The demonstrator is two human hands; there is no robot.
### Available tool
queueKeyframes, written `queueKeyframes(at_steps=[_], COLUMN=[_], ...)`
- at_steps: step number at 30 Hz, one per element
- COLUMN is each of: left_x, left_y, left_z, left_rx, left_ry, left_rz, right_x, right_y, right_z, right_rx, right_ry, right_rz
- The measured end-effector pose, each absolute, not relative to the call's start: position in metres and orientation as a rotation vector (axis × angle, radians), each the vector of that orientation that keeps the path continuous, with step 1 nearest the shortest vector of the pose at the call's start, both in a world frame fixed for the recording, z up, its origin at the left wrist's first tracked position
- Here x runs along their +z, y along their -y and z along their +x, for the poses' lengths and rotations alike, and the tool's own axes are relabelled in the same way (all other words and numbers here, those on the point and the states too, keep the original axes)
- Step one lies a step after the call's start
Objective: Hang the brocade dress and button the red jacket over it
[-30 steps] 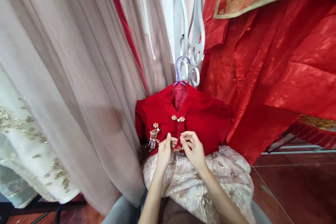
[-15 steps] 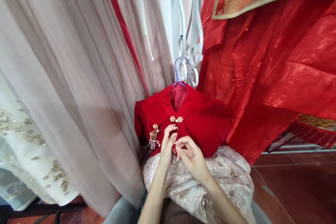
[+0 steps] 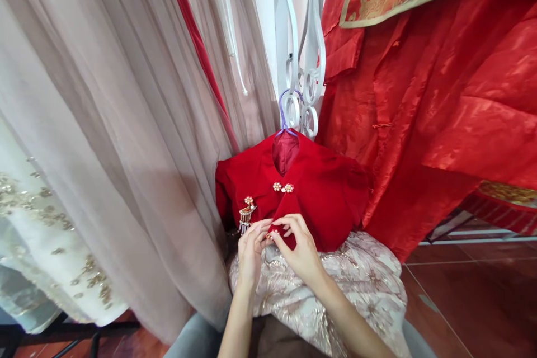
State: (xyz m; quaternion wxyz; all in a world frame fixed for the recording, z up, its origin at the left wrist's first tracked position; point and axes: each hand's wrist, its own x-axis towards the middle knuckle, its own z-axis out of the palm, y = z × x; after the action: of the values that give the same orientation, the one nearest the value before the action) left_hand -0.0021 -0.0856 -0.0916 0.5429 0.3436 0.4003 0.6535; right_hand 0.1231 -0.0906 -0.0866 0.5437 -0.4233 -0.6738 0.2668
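1. Head view: red velvet jacket (image 3: 327,196) hangs from a purple hanger (image 3: 282,114)
2. Left hand (image 3: 250,247) has dropped outward to the jacket's edge; whether it grips, I cannot tell
3. Right hand (image 3: 302,250) pinches the front, now folded slantwise; work apparently centres on the lower beaded clasp (image 3: 275,231)

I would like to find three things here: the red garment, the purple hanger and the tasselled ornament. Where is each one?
Red garment (image 3: 325,201), head view: on its front cloth.
Purple hanger (image 3: 283,120), head view: on its stem.
Tasselled ornament (image 3: 247,211), head view: on its middle part.
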Motion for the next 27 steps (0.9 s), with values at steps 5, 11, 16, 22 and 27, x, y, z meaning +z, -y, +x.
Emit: queueKeyframes(at_steps=[5,11,16,22,27], left_x=[-0.085,-0.096,-0.092,-0.090,-0.096], left_y=[0.088,0.078,0.055,0.045,0.044], left_z=[-0.004,-0.006,-0.016,-0.011,-0.010], left_rx=[1.573,1.710,1.856,1.786,1.818], left_ry=[-0.973,-1.196,-1.570,-1.957,-1.997], left_rz=[0.923,0.975,1.223,1.483,1.554], right_x=[-0.088,-0.093,-0.098,-0.100,-0.102], right_y=[0.086,0.083,0.085,0.083,0.082], right_z=[0.113,0.112,0.119,0.126,0.129], right_rx=[0.723,0.780,0.716,0.717,0.753], right_ry=[1.525,1.527,1.590,1.659,1.676], right_rz=[-0.986,-0.977,-0.972,-1.020,-1.004])
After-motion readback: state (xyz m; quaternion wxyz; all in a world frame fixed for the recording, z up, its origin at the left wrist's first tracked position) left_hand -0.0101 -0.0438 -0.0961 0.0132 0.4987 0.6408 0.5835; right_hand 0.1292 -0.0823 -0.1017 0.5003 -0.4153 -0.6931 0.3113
